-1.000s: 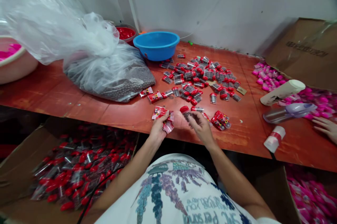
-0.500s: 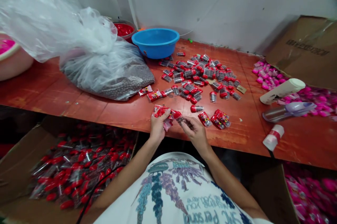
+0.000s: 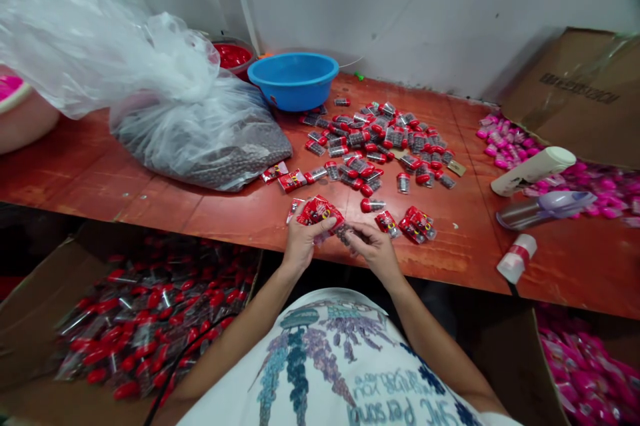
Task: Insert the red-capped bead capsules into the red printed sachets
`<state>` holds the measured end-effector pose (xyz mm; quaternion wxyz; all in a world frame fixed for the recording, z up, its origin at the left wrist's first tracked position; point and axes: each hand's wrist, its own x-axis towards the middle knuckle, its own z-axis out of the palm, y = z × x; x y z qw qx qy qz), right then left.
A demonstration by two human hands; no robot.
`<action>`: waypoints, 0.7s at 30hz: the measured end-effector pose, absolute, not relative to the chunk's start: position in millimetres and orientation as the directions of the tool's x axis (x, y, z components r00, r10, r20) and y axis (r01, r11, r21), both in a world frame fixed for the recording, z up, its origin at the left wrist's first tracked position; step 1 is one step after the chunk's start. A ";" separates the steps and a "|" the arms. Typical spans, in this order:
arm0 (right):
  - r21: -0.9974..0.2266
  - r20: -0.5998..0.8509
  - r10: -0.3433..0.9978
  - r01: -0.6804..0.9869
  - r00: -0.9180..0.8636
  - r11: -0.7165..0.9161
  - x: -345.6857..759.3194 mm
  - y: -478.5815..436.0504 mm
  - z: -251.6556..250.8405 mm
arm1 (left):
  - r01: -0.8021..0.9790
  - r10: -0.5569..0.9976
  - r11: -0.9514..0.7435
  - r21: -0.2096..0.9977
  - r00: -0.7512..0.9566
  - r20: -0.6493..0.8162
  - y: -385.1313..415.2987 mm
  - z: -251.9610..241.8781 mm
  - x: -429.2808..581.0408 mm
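Note:
My left hand (image 3: 299,245) is closed on a red printed plastic packet (image 3: 320,210), thumb on top, just over the table's front edge. A small clear bottle of dark beads (image 3: 344,234) is pinched in my right hand (image 3: 376,250). Its end meets the packet's right side; whether it is inside the packet I cannot tell. Another packet (image 3: 294,208) lies partly behind my left fingers. To the right of my hands are filled packets (image 3: 417,225) and a single one (image 3: 387,224). Beyond them spreads a pile of red-capped bottles (image 3: 395,136).
A clear bag of dark beads (image 3: 200,146) and a blue basin (image 3: 293,83) stand at the back left. On the right are a white tumbler (image 3: 533,171), a clear water bottle (image 3: 543,208) and pink items (image 3: 600,189). A carton (image 3: 35,293) of red-capped bottles sits below.
The packet in my left hand has turned so its printed face shows more fully. The bottle's red cap, visible before, is now covered by the packet.

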<state>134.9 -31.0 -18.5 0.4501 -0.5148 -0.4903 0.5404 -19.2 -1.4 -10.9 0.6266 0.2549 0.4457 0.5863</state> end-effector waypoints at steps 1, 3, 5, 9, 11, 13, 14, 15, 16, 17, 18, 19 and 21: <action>-0.994 -0.108 0.991 0.025 -0.073 -0.106 135.6 -30.9 -18.5 | -0.507 0.961 0.186 0.841 -0.082 -0.262 -1.5 -10.3 -19.6; -0.995 -0.088 0.992 0.052 -0.095 -0.084 137.4 -30.9 -18.1 | -0.498 0.962 0.199 0.844 -0.066 -0.266 -1.4 -8.8 -21.0; -0.994 -0.035 0.993 0.103 -0.108 -0.024 139.4 -31.4 -17.7 | -0.477 0.963 0.224 0.850 -0.029 -0.269 -1.2 -7.2 -22.7; -0.955 0.156 0.983 0.241 -0.098 0.176 139.0 -34.4 -17.9 | -0.423 0.956 0.285 0.860 0.057 -0.289 -2.2 -5.0 -24.6; -0.965 0.149 0.986 0.205 -0.079 0.162 135.7 -35.4 -18.6 | -0.403 0.950 0.309 0.862 0.093 -0.297 -3.6 -5.2 -24.4; -0.997 0.032 0.998 0.064 -0.055 0.036 132.0 -35.2 -19.2 | -0.396 0.946 0.324 0.859 0.142 -0.291 -5.0 -6.1 -24.1; -0.999 -0.031 0.999 -0.020 -0.044 -0.032 130.6 -34.5 -19.5 | -0.401 0.945 0.325 0.856 0.166 -0.281 -5.5 -6.6 -24.0; -0.992 -0.078 0.996 -0.092 -0.033 -0.081 129.7 -33.7 -19.8 | -0.411 0.945 0.323 0.852 0.181 -0.271 -5.8 -7.1 -24.0; -0.985 -0.103 0.994 -0.141 -0.019 -0.105 129.4 -32.8 -20.1 | -0.426 0.947 0.318 0.847 0.184 -0.264 -5.8 -7.6 -24.1; -0.981 -0.109 0.994 -0.163 -0.002 -0.108 129.6 -32.0 -20.6 | -0.443 0.949 0.313 0.840 0.175 -0.261 -5.5 -8.1 -24.3; -0.981 -0.105 0.994 -0.166 0.010 -0.102 130.2 -31.3 -21.2 | -0.458 0.951 0.308 0.834 0.159 -0.264 -5.2 -8.7 -24.4; -0.983 -0.098 0.995 -0.156 0.012 -0.095 130.9 -30.9 -22.1 | -0.466 0.952 0.305 0.831 0.138 -0.272 -4.7 -9.4 -24.4; -0.991 -0.075 0.997 -0.110 -0.012 -0.076 132.6 -30.3 -24.3 | -0.452 0.952 0.300 0.840 0.096 -0.289 -4.0 -11.1 -24.0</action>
